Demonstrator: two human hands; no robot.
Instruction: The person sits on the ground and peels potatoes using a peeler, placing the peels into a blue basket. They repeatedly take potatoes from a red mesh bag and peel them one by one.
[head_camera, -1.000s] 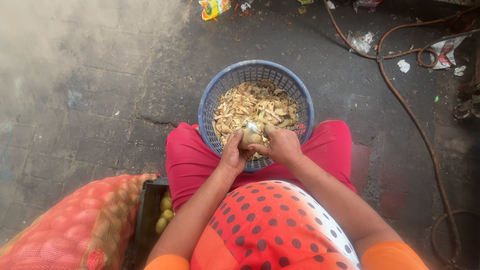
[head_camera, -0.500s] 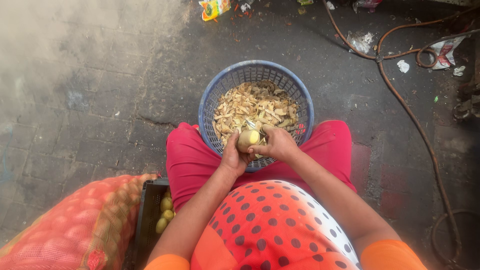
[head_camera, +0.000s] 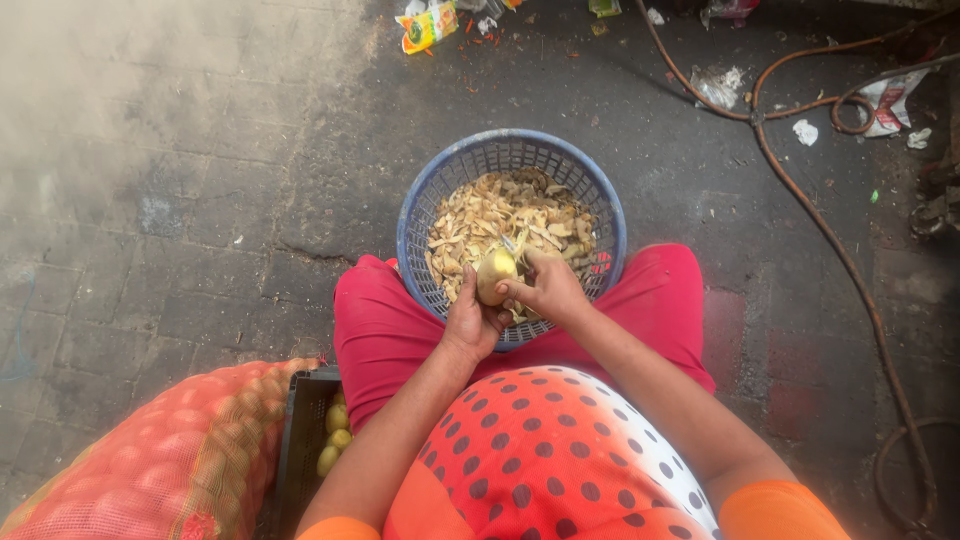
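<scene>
My left hand (head_camera: 472, 322) cups a pale potato (head_camera: 495, 276) in a closed grip. My right hand (head_camera: 552, 288) pinches a small peeler against it, above the blue basket (head_camera: 420, 200) of peelings.

The potato (head_camera: 495, 276) shows more of its pale yellow flesh now. One second ago it looked duller and lay more across the hands; now it stands on end, tilted, with its top a little toward the far side. The left hand (head_camera: 472, 322) has turned slightly, so that it cups the potato from below and from the left. The right hand (head_camera: 550, 288) was over the potato, partly covering it; now it has slid to the right side of it, with the thumb pressing on the near part. Both hands have also moved a little toward the left over the basket (head_camera: 420, 200).
</scene>
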